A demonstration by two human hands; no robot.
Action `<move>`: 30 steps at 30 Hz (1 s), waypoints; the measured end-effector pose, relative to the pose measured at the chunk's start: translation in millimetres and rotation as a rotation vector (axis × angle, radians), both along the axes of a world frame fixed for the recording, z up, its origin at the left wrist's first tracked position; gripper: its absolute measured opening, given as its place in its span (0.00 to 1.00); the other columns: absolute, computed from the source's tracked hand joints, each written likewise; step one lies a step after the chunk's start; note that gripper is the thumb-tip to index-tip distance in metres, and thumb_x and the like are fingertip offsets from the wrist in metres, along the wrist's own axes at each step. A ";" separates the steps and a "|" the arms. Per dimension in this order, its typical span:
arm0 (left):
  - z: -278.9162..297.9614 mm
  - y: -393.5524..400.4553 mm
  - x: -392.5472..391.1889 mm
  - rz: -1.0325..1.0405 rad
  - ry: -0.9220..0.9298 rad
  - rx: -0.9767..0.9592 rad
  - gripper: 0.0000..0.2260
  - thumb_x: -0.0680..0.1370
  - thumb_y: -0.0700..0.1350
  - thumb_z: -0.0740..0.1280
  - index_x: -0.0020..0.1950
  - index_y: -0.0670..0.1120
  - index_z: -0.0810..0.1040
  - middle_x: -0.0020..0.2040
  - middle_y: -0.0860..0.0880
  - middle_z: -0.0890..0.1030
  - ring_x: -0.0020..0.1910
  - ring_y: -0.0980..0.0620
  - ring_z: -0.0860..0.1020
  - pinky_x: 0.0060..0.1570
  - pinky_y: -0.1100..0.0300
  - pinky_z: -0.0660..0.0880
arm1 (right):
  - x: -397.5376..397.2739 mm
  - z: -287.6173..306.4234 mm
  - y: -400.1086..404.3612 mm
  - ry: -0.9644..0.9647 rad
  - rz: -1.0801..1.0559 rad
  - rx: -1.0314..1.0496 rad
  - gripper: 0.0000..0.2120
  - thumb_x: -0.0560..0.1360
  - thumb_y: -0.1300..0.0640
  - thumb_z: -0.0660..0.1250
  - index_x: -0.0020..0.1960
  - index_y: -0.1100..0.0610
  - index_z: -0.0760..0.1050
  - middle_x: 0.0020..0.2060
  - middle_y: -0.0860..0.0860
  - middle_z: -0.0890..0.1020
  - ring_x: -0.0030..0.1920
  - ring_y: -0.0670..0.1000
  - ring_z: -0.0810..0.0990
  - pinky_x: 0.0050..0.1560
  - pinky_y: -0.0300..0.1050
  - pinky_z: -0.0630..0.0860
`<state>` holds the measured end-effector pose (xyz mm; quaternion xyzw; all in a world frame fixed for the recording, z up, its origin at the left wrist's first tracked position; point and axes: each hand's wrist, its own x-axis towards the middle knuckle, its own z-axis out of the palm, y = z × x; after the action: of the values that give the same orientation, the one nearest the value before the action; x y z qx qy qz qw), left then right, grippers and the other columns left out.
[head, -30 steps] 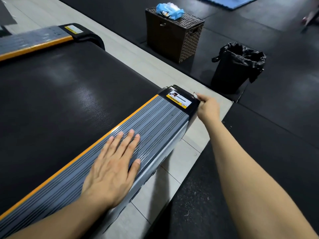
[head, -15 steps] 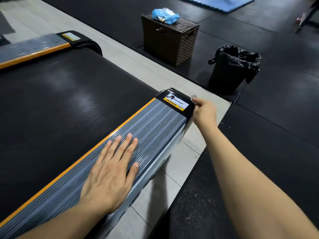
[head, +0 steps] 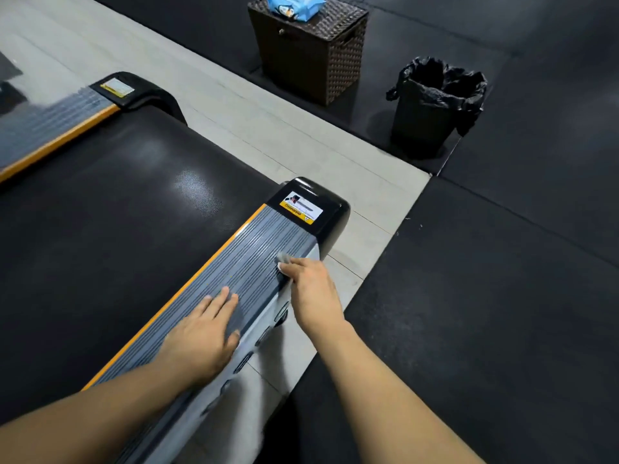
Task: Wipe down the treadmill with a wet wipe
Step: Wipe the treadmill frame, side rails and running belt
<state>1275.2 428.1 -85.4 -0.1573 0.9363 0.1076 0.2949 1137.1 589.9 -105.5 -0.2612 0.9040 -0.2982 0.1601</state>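
The treadmill fills the left: a black belt (head: 110, 236), a grey ribbed side rail (head: 254, 259) with an orange strip, and a black end cap (head: 331, 209) with a warning label. My left hand (head: 204, 333) lies flat on the rail, fingers straight. My right hand (head: 310, 289) sits on the rail's outer edge, a little short of the end cap, and grips a small bunched white wet wipe (head: 284, 258) that peeks out past the fingers.
A dark wicker box (head: 311, 58) stands beyond the treadmill with a blue wipes pack (head: 294, 5) on top. A black lined bin (head: 432, 108) is right of it. Pale floor tiles run beside the rail; black rubber mats cover the right.
My right hand, with the wipe, has come back from the end cap's outer corner toward me along the rail's edge. The left hand stays flat on the rail. The view has tilted.
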 end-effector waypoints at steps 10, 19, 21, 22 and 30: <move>10.7 42.2 -99.2 -0.153 0.182 0.017 0.29 0.81 0.53 0.50 0.83 0.49 0.53 0.84 0.47 0.53 0.81 0.43 0.57 0.76 0.46 0.62 | -101.8 -1.0 10.1 0.129 -0.067 -0.063 0.22 0.77 0.67 0.64 0.67 0.52 0.78 0.66 0.50 0.77 0.65 0.54 0.73 0.65 0.49 0.73; -37.0 28.8 -185.3 -0.124 0.266 -0.041 0.30 0.81 0.53 0.52 0.83 0.45 0.56 0.82 0.44 0.58 0.81 0.39 0.57 0.76 0.37 0.61 | -193.4 -32.5 -33.3 0.032 0.147 -0.096 0.20 0.80 0.52 0.56 0.69 0.49 0.77 0.70 0.48 0.74 0.69 0.51 0.71 0.69 0.44 0.67; -37.2 30.8 -183.0 -0.109 0.258 -0.029 0.30 0.82 0.53 0.51 0.83 0.46 0.54 0.83 0.45 0.55 0.81 0.40 0.55 0.76 0.37 0.59 | -213.1 -35.5 -44.7 0.023 0.133 -0.066 0.20 0.80 0.61 0.60 0.70 0.49 0.75 0.70 0.49 0.75 0.69 0.52 0.71 0.69 0.44 0.67; -37.6 31.0 -183.8 -0.098 0.264 -0.021 0.29 0.82 0.53 0.52 0.83 0.46 0.55 0.83 0.45 0.55 0.81 0.40 0.55 0.76 0.38 0.58 | -224.9 -35.6 -50.9 0.000 0.094 -0.035 0.21 0.80 0.62 0.60 0.71 0.48 0.74 0.69 0.48 0.75 0.68 0.52 0.72 0.67 0.44 0.68; -34.1 33.8 -188.2 -0.088 0.241 -0.021 0.29 0.82 0.52 0.52 0.83 0.45 0.57 0.83 0.43 0.57 0.81 0.39 0.57 0.75 0.37 0.57 | -290.6 -61.4 -34.3 -0.442 -0.213 0.156 0.18 0.80 0.60 0.59 0.63 0.48 0.81 0.61 0.50 0.82 0.57 0.54 0.81 0.54 0.36 0.72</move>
<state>1087.0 461.9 -119.5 -0.1050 0.9720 0.1030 0.1832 846.5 555.6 -166.8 -0.0798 0.8897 -0.2926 0.3413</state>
